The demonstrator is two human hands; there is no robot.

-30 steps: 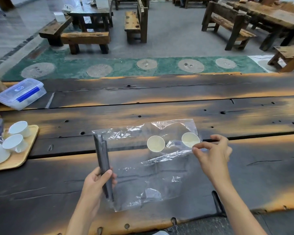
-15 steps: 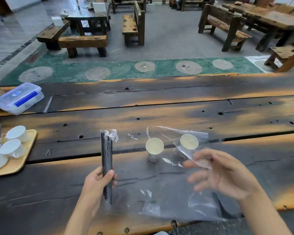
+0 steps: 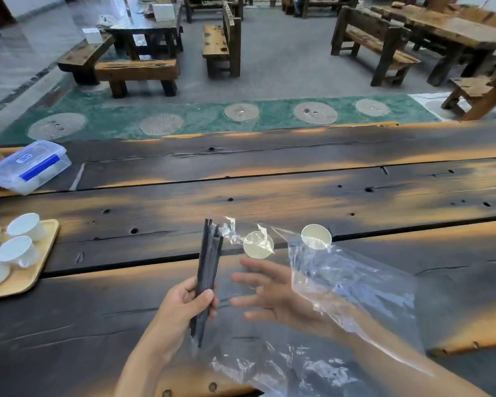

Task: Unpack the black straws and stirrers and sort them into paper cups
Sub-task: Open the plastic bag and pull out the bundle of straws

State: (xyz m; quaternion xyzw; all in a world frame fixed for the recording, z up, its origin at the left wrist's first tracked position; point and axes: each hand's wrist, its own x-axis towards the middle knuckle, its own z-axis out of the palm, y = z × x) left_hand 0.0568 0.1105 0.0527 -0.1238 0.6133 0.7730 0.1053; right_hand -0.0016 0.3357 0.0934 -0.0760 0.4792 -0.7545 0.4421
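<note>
My left hand (image 3: 181,306) grips the bundle of thin black plastic straws & stirrers (image 3: 208,275) w/ fingers and thumb curled round its lower half; the bundle stands nearly upright, top tilted a bit toward 1 o'clock, above the dark charred wooden plank table (image 3: 269,179). My right hand (image 3: 272,293) is just beside it at 3 o'clock, fingers straight & spread, holding nothing, not touching the bundle. The clear crinkled plastic bag (image 3: 352,285) drapes over my right wrist & forearm, and more of it lies on the table toward 6. Two white paper cups sit upright past my fingers at 12: left cup (image 3: 258,244), right cup (image 3: 316,236), near each other but apart, film partly over them.
</note>
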